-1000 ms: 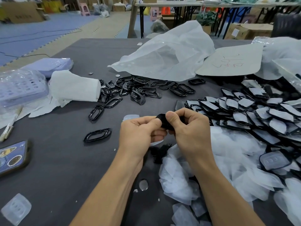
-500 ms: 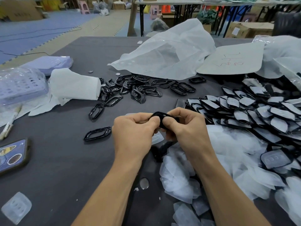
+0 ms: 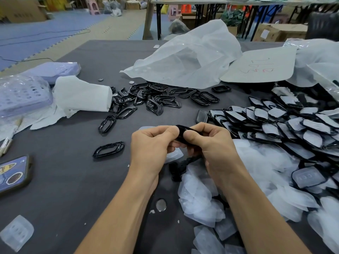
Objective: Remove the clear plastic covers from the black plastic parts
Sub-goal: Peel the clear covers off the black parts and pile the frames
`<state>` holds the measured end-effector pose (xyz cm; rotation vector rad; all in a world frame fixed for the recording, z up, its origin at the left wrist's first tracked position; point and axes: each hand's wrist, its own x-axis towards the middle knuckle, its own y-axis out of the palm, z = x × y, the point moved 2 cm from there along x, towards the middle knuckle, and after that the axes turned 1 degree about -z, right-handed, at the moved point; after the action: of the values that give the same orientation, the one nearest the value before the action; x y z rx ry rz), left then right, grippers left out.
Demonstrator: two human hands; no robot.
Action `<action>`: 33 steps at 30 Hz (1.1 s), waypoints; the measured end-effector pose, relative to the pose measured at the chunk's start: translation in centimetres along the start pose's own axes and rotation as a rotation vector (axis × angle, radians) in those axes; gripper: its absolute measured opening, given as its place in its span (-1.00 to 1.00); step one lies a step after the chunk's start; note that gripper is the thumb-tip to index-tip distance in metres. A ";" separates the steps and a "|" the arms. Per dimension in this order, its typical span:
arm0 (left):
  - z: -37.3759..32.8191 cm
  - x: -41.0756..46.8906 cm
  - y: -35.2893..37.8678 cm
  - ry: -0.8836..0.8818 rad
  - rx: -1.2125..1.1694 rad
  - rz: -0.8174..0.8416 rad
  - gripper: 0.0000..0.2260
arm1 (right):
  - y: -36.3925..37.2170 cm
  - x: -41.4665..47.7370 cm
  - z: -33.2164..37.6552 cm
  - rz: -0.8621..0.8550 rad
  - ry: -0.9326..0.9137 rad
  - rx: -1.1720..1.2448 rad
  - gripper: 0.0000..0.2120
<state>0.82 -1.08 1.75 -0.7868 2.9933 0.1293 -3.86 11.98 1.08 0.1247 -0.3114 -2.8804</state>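
My left hand (image 3: 153, 143) and my right hand (image 3: 211, 142) meet above the middle of the table, both pinching one black plastic part (image 3: 181, 133) between thumbs and curled fingers. Most of that part is hidden by my fingers. A heap of black parts with clear covers (image 3: 286, 125) lies to the right. Bare black frames (image 3: 156, 98) are scattered behind my hands, with one lone frame (image 3: 108, 149) to the left. Removed clear covers (image 3: 201, 197) pile up under and beside my right forearm.
A large crumpled clear bag (image 3: 185, 59) and a cardboard sheet (image 3: 260, 65) lie at the back. White paper (image 3: 80, 96) and a lavender basket (image 3: 22, 94) sit at left, a phone (image 3: 12, 173) at the left edge. A coin-like disc (image 3: 161, 205) lies between my forearms.
Both hands have lifted slightly and shifted left with the black part; the fingers have reworked their grip on it.
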 end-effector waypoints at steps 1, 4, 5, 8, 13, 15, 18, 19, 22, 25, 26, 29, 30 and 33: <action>0.1 0.0 0.0 0.003 0.022 -0.010 -0.75 | -0.1 0.0 0.0 0.002 0.006 0.011 -0.76; 0.2 0.2 -0.1 -0.014 0.118 -0.037 -0.92 | -0.1 -0.2 -0.1 -0.021 -0.012 -0.008 -0.81; 0.3 0.2 -0.2 -0.020 0.153 -0.037 -0.89 | -0.1 -0.2 -0.2 -0.028 -0.024 -0.023 -0.83; 0.1 0.2 -0.5 0.013 0.221 -0.058 -0.89 | -0.1 -0.2 -0.2 -0.035 -0.041 -0.048 -0.88; 0.0 0.2 -0.8 0.044 0.258 -0.081 -0.91 | -0.1 -0.1 0.0 -0.046 -0.017 -0.022 -0.79; 0.1 0.1 -0.6 0.006 0.211 -0.049 -0.90 | -0.2 0.0 -0.1 -0.083 -0.020 -0.026 -0.76; 0.0 -0.1 -0.3 0.030 0.211 -0.036 -0.94 | -0.2 -0.2 0.0 -0.108 -0.055 -0.058 -0.75; 0.1 0.0 -0.3 0.054 0.226 -0.044 -0.96 | -0.2 -0.4 0.1 -0.105 -0.070 -0.073 -0.76; 0.2 0.3 -0.7 0.145 0.346 -0.130 -0.80 | 0.3 -0.6 0.1 -0.088 -0.114 -0.180 -0.81; 0.3 0.3 -0.9 0.233 0.384 -0.200 -0.78 | 0.7 -0.6 0.0 -0.099 -0.125 -0.249 -0.84; 0.3 0.2 -0.8 0.203 0.298 -0.182 -0.88 | 0.6 -0.6 0.1 -0.111 -0.119 -0.200 -0.84; 0.8 0.1 0.0 -0.003 -0.007 -0.041 -0.94 | 0.4 -0.8 0.4 -0.126 -0.073 -0.008 -0.85; 0.8 0.2 0.2 -0.031 -0.047 -0.018 -0.87 | 0.5 -0.8 0.4 -0.120 -0.067 -0.016 -0.88; 0.7 1.1 -0.5 -0.001 -0.062 -0.134 -0.73 | 0.7 -0.8 -0.1 -0.168 -0.161 -0.281 -0.88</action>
<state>0.14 -1.93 0.93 -0.9901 2.9368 0.2186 -2.88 11.52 1.23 -0.1388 0.0832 -3.0705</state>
